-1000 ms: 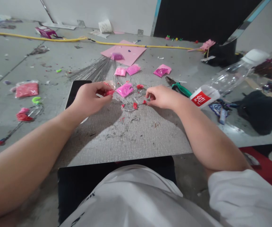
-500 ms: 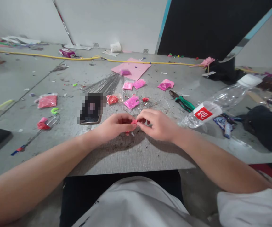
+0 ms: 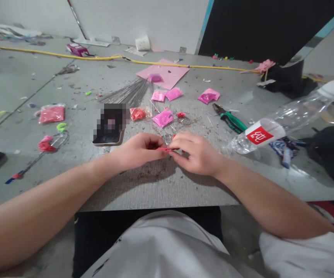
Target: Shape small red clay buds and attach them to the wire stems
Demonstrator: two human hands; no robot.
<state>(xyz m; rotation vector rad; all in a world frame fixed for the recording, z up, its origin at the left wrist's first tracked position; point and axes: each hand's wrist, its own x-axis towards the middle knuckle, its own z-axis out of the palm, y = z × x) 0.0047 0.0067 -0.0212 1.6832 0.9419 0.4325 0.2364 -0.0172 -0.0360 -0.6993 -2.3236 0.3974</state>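
My left hand and my right hand meet above the table near its front edge. Between their fingertips is a small piece of red-pink modelling clay, pinched from both sides and largely covered by the fingers. Just behind the fingertips shows a bit of bent wire with red on it; whether it joins the held clay I cannot tell. Beyond the hands lie a bright pink clay packet, an orange-red clay packet and a wire piece with a red lump.
A phone lies beside my left hand. Green-handled pliers and a tilted plastic bottle are at the right. Thin wires fan out behind the phone. A clay-covered wire form sits at the left; a yellow cable crosses the back.
The view has shifted slightly. Both hands stay together at the clay; the fingertips have closed in further, and bent wire now shows behind them.
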